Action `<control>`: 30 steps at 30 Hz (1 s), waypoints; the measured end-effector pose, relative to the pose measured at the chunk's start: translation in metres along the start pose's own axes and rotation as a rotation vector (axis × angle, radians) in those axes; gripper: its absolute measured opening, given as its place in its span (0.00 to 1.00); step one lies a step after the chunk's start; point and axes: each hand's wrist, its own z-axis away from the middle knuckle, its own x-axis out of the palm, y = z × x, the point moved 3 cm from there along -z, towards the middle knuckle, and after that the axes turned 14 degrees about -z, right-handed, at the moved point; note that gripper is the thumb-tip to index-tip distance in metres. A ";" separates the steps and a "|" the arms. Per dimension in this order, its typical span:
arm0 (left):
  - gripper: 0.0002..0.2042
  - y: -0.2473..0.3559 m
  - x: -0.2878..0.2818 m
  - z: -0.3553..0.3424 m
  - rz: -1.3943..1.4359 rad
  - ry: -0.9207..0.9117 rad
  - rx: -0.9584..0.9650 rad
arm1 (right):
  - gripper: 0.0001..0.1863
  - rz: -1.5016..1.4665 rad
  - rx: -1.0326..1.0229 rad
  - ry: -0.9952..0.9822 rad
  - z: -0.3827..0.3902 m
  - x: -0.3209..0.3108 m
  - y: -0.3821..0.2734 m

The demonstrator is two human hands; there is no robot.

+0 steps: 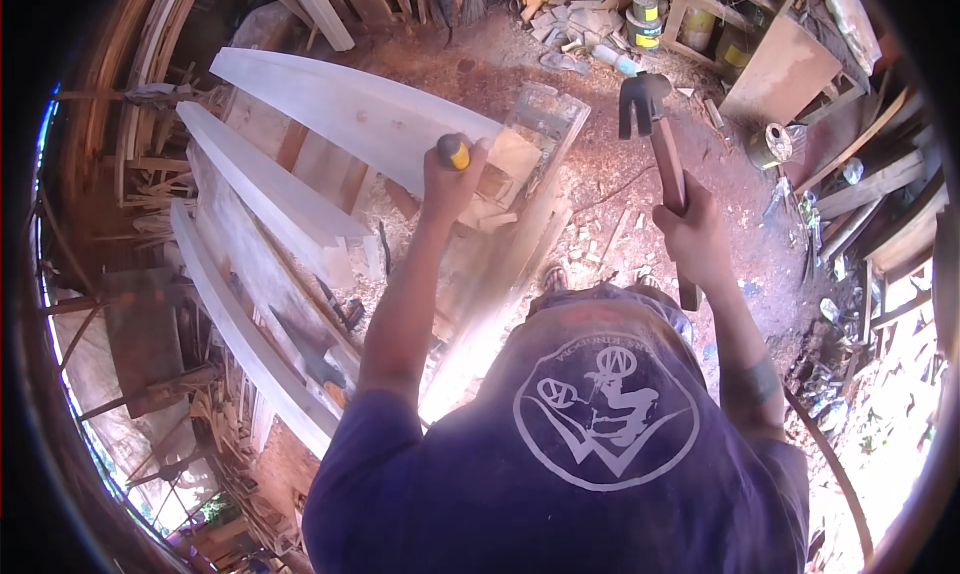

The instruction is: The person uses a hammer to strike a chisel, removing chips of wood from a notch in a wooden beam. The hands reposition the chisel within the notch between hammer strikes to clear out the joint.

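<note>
My left hand (447, 186) is closed round the black-and-yellow handle of a chisel (456, 153), its end pointing up. The blade is hidden below my fist. Under and beside that hand is the near end of a long pale wooden board (340, 109), next to a cut block-like piece (517, 154). My right hand (698, 239) grips the wooden handle of a claw hammer (668, 159). The hammer is raised off to the right, its dark metal head farthest from me and apart from the chisel.
More pale boards (260, 179) lie to the left, with a curved one (240, 324) nearer. A handsaw-like tool (305, 349) rests between them. Wood chips (600, 236) litter the floor. Offcuts (575, 19), paint cans (645, 24) and an open can (772, 146) stand farther off.
</note>
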 end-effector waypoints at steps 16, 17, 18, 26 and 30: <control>0.13 0.003 -0.049 0.006 0.602 0.038 0.064 | 0.12 -0.107 0.102 -0.014 0.013 0.015 -0.011; 0.14 0.012 -0.048 0.004 0.537 0.021 0.081 | 0.13 -0.120 0.133 -0.041 0.011 0.017 -0.015; 0.14 0.013 -0.043 0.003 0.539 0.027 0.083 | 0.14 -0.129 0.168 -0.069 0.010 0.018 -0.017; 0.14 -0.009 -0.011 -0.008 0.262 -0.053 0.132 | 0.13 0.011 -0.098 -0.135 0.003 0.026 -0.045; 0.12 -0.013 -0.004 -0.009 0.284 -0.046 0.124 | 0.12 0.130 -0.512 -0.171 -0.020 0.016 -0.103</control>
